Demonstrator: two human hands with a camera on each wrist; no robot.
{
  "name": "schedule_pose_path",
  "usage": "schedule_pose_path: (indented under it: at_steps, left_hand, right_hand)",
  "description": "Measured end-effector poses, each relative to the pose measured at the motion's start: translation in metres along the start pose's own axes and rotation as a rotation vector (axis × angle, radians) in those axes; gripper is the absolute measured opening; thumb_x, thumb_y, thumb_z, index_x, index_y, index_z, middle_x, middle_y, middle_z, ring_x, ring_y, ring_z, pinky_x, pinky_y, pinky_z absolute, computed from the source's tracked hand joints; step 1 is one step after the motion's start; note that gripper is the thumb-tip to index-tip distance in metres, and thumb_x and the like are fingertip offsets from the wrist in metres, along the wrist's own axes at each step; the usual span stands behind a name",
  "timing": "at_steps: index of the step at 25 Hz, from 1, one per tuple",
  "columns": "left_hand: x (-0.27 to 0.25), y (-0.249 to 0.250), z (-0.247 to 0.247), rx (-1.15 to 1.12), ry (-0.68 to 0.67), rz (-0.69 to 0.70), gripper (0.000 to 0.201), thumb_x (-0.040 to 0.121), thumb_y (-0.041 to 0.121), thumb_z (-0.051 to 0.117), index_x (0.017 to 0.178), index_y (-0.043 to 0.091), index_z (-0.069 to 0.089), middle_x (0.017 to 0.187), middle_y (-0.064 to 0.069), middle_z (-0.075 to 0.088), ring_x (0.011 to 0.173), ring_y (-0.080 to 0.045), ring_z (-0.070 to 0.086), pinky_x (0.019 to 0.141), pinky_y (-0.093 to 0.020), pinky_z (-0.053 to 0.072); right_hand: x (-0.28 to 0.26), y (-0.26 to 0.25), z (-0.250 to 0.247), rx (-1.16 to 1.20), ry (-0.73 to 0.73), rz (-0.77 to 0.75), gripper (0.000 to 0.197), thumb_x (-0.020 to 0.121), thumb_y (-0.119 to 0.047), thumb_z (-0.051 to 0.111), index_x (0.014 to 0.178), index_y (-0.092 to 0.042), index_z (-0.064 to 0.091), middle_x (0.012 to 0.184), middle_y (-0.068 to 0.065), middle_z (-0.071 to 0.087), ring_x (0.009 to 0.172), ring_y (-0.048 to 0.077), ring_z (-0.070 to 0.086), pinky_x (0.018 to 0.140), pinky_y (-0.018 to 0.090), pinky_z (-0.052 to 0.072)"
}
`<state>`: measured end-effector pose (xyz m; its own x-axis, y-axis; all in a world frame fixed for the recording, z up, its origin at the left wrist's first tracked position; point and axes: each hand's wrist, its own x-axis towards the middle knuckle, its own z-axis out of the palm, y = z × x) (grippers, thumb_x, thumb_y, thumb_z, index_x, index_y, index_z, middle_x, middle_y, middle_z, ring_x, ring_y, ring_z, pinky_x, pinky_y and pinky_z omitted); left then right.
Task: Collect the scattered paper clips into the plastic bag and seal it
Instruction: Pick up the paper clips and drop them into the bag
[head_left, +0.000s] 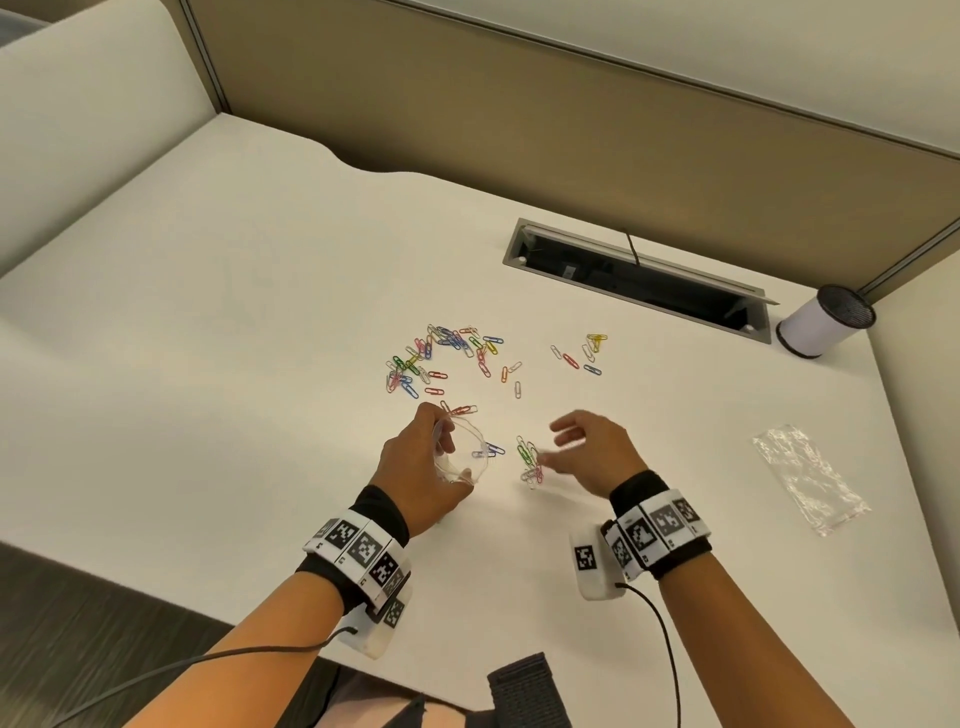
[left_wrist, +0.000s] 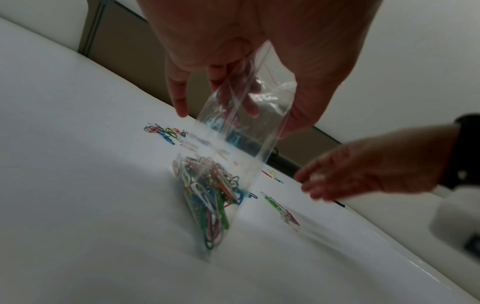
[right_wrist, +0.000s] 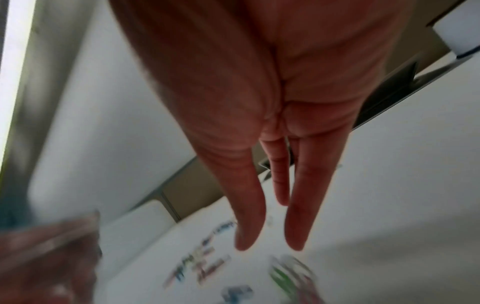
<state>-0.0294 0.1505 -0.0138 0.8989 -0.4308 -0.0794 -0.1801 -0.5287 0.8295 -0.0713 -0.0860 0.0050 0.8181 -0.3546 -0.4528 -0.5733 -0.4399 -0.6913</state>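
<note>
mid-collection: the left hand (head_left: 415, 467) grips the plastic bag (left_wrist: 228, 156) upright on the desk (head_left: 208, 364), part full. the right hand (head_left: 587, 447), fingers loose and empty, hovers beside the bag over a small clip cluster (head_left: 530, 460); next comes pinching those, then the big paper clips scatter (head_left: 441, 358) beyond the bag.

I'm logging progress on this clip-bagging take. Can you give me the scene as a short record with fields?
left hand: holds the open plastic bag upright, its bottom on the desk
bag contents: a bunch of coloured clips
right hand: open, empty, over a small clip pile
loose clips: many on the desk beyond the hands
spare bag: flat, at the right
seal: not yet closed
</note>
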Motion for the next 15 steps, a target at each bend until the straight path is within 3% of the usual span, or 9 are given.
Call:
schedule_pose_path:
  at_steps: [2, 4, 8, 12, 15]
  left_hand:
    - [-0.001, -0.003, -0.004, 0.004, 0.014, -0.004, 0.049, 0.069, 0.027, 0.077, 0.101, 0.024, 0.04, 0.086, 0.009, 0.056, 0.086, -0.018, 0.059, 0.076, -0.037, 0.053]
    - [-0.003, -0.006, -0.008, 0.006, 0.028, -0.012, 0.049, 0.069, 0.026, 0.077, 0.101, 0.024, 0.039, 0.086, 0.01, 0.055, 0.085, -0.017, 0.058, 0.075, -0.034, 0.052]
    - [-0.004, -0.009, -0.013, 0.008, 0.054, -0.023, 0.049, 0.07, 0.023, 0.077, 0.1, 0.024, 0.039, 0.085, 0.01, 0.055, 0.084, -0.015, 0.057, 0.073, -0.028, 0.049]
    - [-0.003, -0.01, -0.015, 0.005, 0.074, -0.032, 0.049, 0.069, 0.021, 0.078, 0.099, 0.023, 0.04, 0.084, 0.009, 0.054, 0.085, -0.016, 0.057, 0.071, -0.026, 0.048]
    - [-0.002, -0.009, -0.017, -0.006, 0.089, -0.03, 0.05, 0.068, 0.02, 0.078, 0.099, 0.023, 0.04, 0.084, 0.008, 0.055, 0.085, -0.017, 0.057, 0.071, -0.03, 0.05]
  right_hand:
    - [0.005, 0.024, 0.012, -0.239, -0.032, 0.082, 0.065, 0.065, -0.027, 0.088, 0.118, -0.014, 0.053, 0.11, 0.004, 0.058, 0.098, 0.024, 0.063, 0.09, 0.035, 0.051]
    - [0.007, 0.036, 0.028, -0.255, -0.014, 0.073, 0.071, 0.064, -0.026, 0.089, 0.121, -0.015, 0.048, 0.114, 0.006, 0.05, 0.095, 0.024, 0.063, 0.089, 0.035, 0.05]
    - [0.022, 0.037, 0.054, -0.079, 0.135, 0.016, 0.05, 0.064, -0.018, 0.086, 0.103, -0.015, 0.056, 0.104, 0.01, 0.059, 0.084, 0.024, 0.063, 0.08, 0.032, 0.052]
    - [0.044, 0.017, 0.067, -0.022, 0.135, -0.031, 0.042, 0.067, -0.02, 0.085, 0.099, -0.013, 0.06, 0.102, 0.008, 0.062, 0.085, 0.022, 0.064, 0.081, 0.031, 0.054]
    - [0.056, 0.002, 0.069, 0.032, 0.104, -0.076, 0.037, 0.071, -0.018, 0.083, 0.101, -0.009, 0.063, 0.099, 0.006, 0.064, 0.073, 0.012, 0.059, 0.072, 0.019, 0.051]
